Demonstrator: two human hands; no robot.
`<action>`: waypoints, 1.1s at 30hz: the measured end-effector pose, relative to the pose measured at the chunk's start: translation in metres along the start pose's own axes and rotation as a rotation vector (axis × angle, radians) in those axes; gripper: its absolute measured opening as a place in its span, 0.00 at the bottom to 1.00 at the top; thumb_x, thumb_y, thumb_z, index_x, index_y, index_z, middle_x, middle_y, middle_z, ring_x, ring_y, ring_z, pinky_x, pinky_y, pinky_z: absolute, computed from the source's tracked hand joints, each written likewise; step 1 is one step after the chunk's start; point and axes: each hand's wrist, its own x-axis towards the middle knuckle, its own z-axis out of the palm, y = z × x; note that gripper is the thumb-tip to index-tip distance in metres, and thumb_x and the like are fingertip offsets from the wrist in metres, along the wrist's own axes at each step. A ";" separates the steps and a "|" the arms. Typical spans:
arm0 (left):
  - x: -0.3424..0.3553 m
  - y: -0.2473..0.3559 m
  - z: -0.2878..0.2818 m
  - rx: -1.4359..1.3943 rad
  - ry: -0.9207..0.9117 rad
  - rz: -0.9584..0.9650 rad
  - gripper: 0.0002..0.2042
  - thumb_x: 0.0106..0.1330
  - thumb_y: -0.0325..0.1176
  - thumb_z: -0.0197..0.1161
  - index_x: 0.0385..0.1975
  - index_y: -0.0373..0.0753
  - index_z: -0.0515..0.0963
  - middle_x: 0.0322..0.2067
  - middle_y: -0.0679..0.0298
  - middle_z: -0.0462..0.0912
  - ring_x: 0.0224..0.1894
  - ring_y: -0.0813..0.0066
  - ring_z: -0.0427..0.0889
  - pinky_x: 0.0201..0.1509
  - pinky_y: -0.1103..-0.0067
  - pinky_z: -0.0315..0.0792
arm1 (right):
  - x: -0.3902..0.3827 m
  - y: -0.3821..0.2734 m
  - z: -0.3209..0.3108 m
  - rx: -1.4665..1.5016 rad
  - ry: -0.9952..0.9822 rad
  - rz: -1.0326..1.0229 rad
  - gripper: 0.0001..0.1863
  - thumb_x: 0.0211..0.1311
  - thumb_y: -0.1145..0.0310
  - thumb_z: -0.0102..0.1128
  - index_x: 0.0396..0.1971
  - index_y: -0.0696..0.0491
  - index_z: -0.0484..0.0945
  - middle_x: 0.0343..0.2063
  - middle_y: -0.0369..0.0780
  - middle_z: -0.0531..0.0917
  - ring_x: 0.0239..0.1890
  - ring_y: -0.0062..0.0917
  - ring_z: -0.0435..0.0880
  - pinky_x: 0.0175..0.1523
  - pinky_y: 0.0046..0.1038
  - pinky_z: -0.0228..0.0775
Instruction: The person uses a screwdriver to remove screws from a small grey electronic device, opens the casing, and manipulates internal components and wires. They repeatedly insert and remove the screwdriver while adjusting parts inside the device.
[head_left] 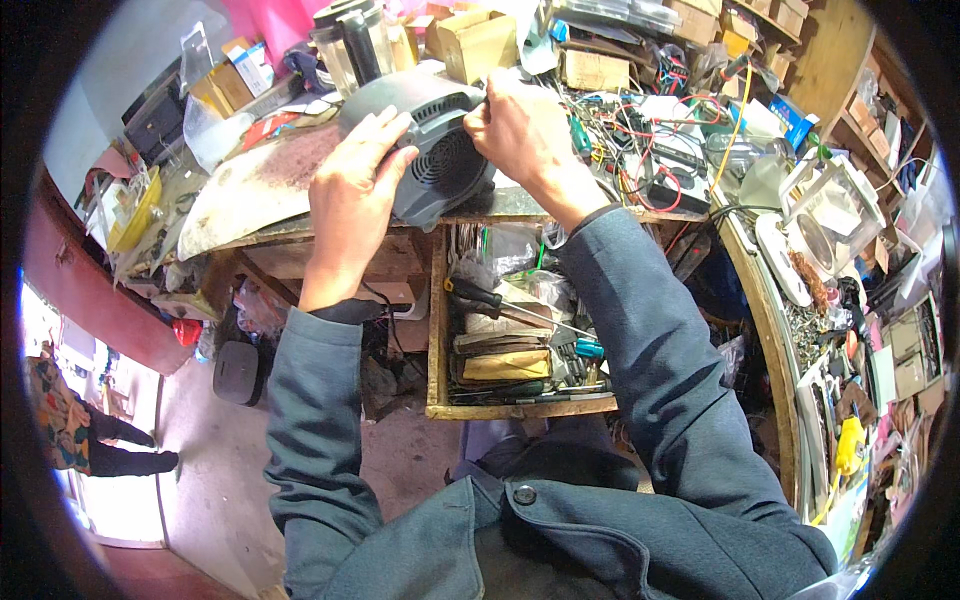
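Observation:
A dark grey appliance housing (437, 150), perhaps a blender base, lies tilted at the front edge of the workbench. Its round slotted vent faces me. My left hand (358, 185) rests against its left side, fingers stretched out flat and the thumb apart. Against the upper right rim is my right hand (520, 130), its fingers curled closed; what they grip is hidden. Below, in a pulled-out wooden drawer (436, 340), a screwdriver with a black and yellow handle (473, 293) lies across packets and small tools.
Clear jars (345, 45) and a cardboard box (477, 45) stand behind the housing. Tangled wires (640, 150) crowd the bench at right. More clutter covers the right-hand bench, with a yellow tool (850, 445). At far left, another person's legs (125, 445) show near a bright doorway.

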 end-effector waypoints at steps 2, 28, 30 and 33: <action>0.003 0.006 0.004 0.055 0.009 0.029 0.16 0.67 0.34 0.73 0.53 0.42 0.87 0.56 0.53 0.88 0.57 0.53 0.87 0.61 0.67 0.80 | 0.002 0.000 -0.001 -0.038 -0.026 0.001 0.12 0.61 0.63 0.66 0.33 0.58 0.80 0.26 0.51 0.86 0.33 0.48 0.89 0.42 0.44 0.81; 0.007 0.016 0.006 0.152 -0.036 -0.023 0.16 0.69 0.34 0.71 0.56 0.43 0.87 0.57 0.54 0.87 0.59 0.55 0.86 0.62 0.67 0.79 | 0.005 0.030 0.005 0.288 0.039 -0.067 0.13 0.63 0.62 0.70 0.33 0.58 0.82 0.26 0.48 0.86 0.30 0.42 0.89 0.38 0.38 0.80; 0.008 0.017 0.009 0.154 -0.028 0.004 0.16 0.69 0.34 0.72 0.56 0.43 0.87 0.57 0.54 0.87 0.59 0.56 0.86 0.62 0.67 0.79 | 0.007 0.041 0.004 0.379 -0.020 0.037 0.19 0.67 0.56 0.75 0.37 0.58 0.85 0.25 0.40 0.88 0.28 0.23 0.87 0.36 0.29 0.80; 0.007 0.013 0.010 0.143 -0.018 0.041 0.16 0.69 0.34 0.72 0.56 0.42 0.87 0.58 0.54 0.87 0.58 0.56 0.87 0.62 0.67 0.79 | 0.008 0.051 0.010 0.823 -0.155 0.227 0.14 0.65 0.62 0.78 0.38 0.57 0.85 0.26 0.38 0.87 0.27 0.18 0.86 0.34 0.25 0.80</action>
